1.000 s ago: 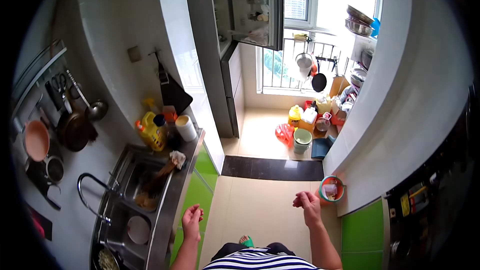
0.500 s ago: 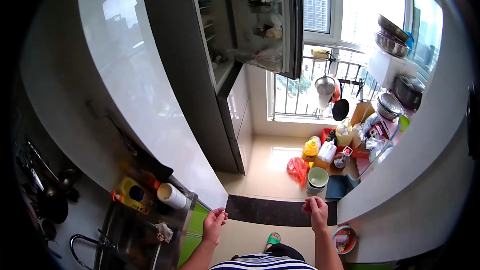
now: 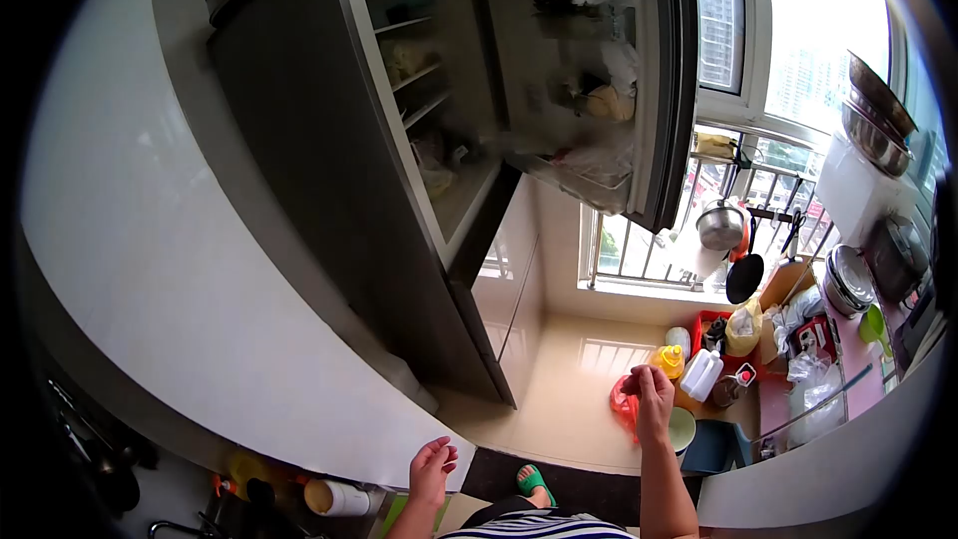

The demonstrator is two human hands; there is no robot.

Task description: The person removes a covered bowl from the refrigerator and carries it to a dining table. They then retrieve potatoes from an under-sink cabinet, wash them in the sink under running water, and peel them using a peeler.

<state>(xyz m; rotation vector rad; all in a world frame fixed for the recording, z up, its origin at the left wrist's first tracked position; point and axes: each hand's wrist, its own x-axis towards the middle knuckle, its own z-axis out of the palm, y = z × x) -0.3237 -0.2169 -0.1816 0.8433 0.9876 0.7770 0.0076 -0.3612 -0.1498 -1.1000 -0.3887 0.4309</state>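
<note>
My left hand (image 3: pixel 432 469) is raised at the lower centre, its fingers loosely curled and apart, near the edge of the white wall panel (image 3: pixel 329 409). My right hand (image 3: pixel 651 401) is held up to the right, fingers bent, overlapping the view of a red plastic bag (image 3: pixel 624 407) and a green bucket (image 3: pixel 682 429) on the floor; nothing can be made out in it. Ahead stands a tall dark fridge (image 3: pixel 299 170) with its upper door (image 3: pixel 664 90) swung open, showing shelves and bagged food. Neither hand touches it.
Yellow bottle (image 3: pixel 668 360), white jug (image 3: pixel 702 374) and blue dustpan (image 3: pixel 714 446) stand at the right. Pans (image 3: pixel 745 277) hang by the window railing. A pink shelf (image 3: pixel 860 369) holds pots and bags. A dark threshold (image 3: pixel 589 482) crosses the floor near a green slipper (image 3: pixel 535 484).
The view has moved forward toward the fridge, which looks larger. The sink counter has slid down and left. A slippered foot is now on the dark threshold. Both hands remain raised.
</note>
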